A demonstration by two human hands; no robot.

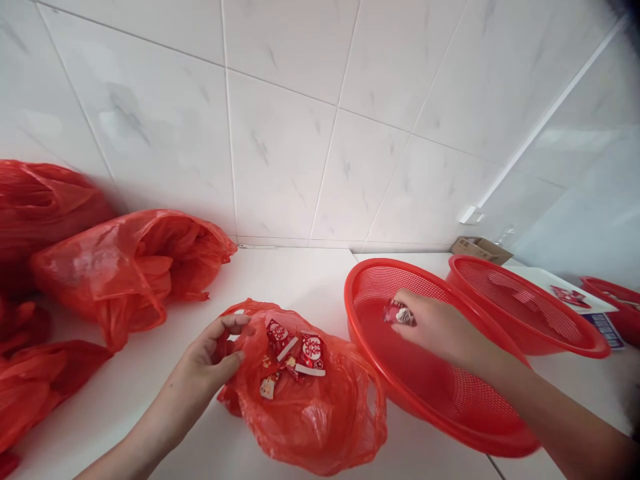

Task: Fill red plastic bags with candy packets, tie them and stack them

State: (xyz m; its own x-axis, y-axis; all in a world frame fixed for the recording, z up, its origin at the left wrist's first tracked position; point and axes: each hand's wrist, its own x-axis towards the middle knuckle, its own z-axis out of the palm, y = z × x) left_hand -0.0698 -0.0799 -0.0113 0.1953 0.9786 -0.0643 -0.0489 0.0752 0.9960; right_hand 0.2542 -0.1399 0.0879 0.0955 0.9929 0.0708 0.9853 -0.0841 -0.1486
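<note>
My left hand [220, 347] pinches the left rim of a thin red plastic bag [320, 433] that sits with its mouth spread on the white table. Inside it lie several small red packets [313, 352] with white lettering and white edges. Over the red mesh basket [370, 363] to the right, my right hand [430, 327] is closed around a small dark red and white packet [399, 313]. Whether more than one packet is in that hand cannot be made out. The bag's right side is close against the basket's wall.
Bulging red plastic bags [125, 267] crowd the left side of the table. A second red basket [525, 307] stands behind the first. Farther right are a cardboard box [481, 250], a white tray [535, 275] with red items, and another red basket [613, 293]. A tiled wall [280, 153] closes off the back.
</note>
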